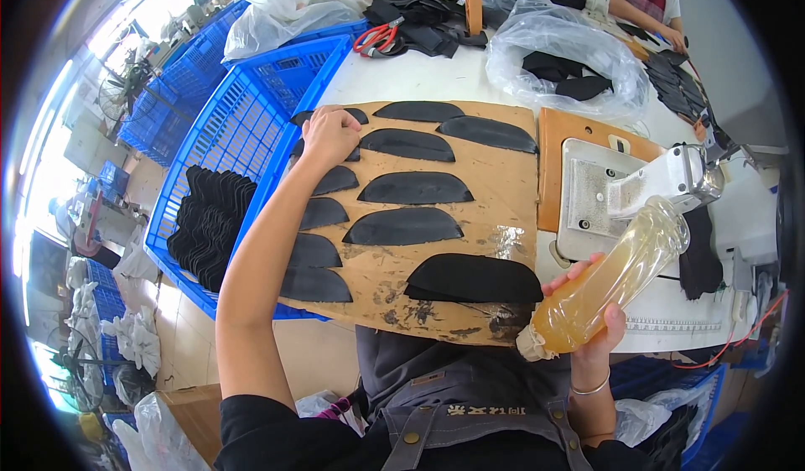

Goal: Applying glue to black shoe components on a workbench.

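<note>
The outstretched left hand (331, 138) curls over a black piece (358, 116), its grip unclear. The right hand (594, 347) clasps a tilted bottle (616, 274), neck near the cardboard (499, 190).

Far side of the desk (457, 77): red-handled scissors (376, 38) beside a heap of black pieces (415, 10), an orange-brown post (474, 1), and a clear plastic bag (511, 56) gaping around dark pieces; beyond, upper right, a co-worker's arm (631, 15) extends over the work surface. Right side carries a silver metal machine (667, 182), a ruler strip (671, 325) near the front edge, and a thin red wire (765, 320) curving beside it. Left, past the desk: a caged fan (117, 98), blue crates (155, 127), pale translucent bags (281, 14).
</note>
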`<state>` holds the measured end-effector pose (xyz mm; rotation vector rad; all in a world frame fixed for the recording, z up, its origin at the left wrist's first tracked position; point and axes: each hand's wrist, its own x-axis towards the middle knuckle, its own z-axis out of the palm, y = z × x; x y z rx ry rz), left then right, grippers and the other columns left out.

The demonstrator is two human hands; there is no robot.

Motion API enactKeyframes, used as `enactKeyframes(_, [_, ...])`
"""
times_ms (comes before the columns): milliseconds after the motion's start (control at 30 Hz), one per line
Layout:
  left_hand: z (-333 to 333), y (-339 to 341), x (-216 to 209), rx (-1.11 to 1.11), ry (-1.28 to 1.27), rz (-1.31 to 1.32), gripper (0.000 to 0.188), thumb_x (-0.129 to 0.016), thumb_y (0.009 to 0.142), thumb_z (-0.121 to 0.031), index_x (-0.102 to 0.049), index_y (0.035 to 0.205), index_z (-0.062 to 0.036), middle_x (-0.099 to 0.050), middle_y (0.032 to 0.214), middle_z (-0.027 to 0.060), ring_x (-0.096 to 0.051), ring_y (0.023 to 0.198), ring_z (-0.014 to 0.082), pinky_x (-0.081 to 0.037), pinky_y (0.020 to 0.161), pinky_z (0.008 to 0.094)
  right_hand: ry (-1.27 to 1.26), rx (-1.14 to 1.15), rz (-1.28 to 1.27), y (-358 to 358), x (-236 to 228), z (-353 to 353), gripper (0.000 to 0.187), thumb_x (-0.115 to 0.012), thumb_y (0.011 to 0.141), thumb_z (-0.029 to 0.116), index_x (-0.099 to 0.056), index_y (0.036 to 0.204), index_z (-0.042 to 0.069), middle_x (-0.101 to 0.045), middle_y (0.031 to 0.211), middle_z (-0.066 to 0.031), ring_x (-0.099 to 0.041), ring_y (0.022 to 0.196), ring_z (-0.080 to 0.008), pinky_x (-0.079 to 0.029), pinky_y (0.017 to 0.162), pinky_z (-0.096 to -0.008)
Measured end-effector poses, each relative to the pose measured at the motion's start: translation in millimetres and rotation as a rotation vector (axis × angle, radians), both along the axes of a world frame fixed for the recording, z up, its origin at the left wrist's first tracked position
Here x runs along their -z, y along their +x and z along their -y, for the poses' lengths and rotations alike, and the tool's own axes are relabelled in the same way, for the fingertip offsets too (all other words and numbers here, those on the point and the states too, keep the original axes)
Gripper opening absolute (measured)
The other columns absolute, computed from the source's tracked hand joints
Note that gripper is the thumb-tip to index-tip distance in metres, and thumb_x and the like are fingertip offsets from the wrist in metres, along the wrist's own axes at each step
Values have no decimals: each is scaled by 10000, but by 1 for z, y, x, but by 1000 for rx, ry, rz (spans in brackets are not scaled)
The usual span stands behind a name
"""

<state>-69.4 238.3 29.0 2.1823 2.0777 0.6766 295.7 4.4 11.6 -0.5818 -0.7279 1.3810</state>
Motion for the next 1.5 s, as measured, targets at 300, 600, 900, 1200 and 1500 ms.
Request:
enactKeyframes(300, [32,22,-28,110,179,91,147,-661,701,-183,-679,805,-80,-559,1137,94,-457,1142,258,-303,987,419,-7,-5,3,0,0,-1,676,-622,722,424,-365,1225,52,-529,989,-146,-606,910,-311,-508,820,-450])
enactKeyframes(600, [75,9,-38,147,-302,-171,180,-712,688,-273,-716,777,-117,-418,1356,163,-254,1332,355,-182,1085,439,48,-79,25,3,0,-1,673,-592,768,425,-332,1263,51,-484,1016,-135,-570,941,-283,-500,829,-461])
enactKeyframes(900, [67,19,-29,181,-351,-195,142,-671,658,-215,-715,769,-139,-361,1402,182,-199,1357,363,-162,1092,466,19,-47,-6,2,2,0,671,-608,749,421,-346,1246,54,-506,1010,-140,-588,931,-297,-503,832,-456])
enactKeyframes(1200, [70,14,-30,194,-349,-151,133,-652,658,-193,-707,754,-121,-366,1402,186,-200,1362,352,-154,1098,459,-5,-11,-28,0,0,1,659,-617,729,412,-368,1222,51,-535,989,-151,-608,905,-314,-511,811,-449])
enactKeyframes(1500, [90,14,-35,172,-166,-217,277,-633,684,-83,-624,960,-110,-420,1356,158,-278,1325,342,-172,1089,468,3,-19,-22,2,1,1,664,-608,733,421,-365,1229,52,-531,995,-149,-604,913,-314,-505,819,-451])
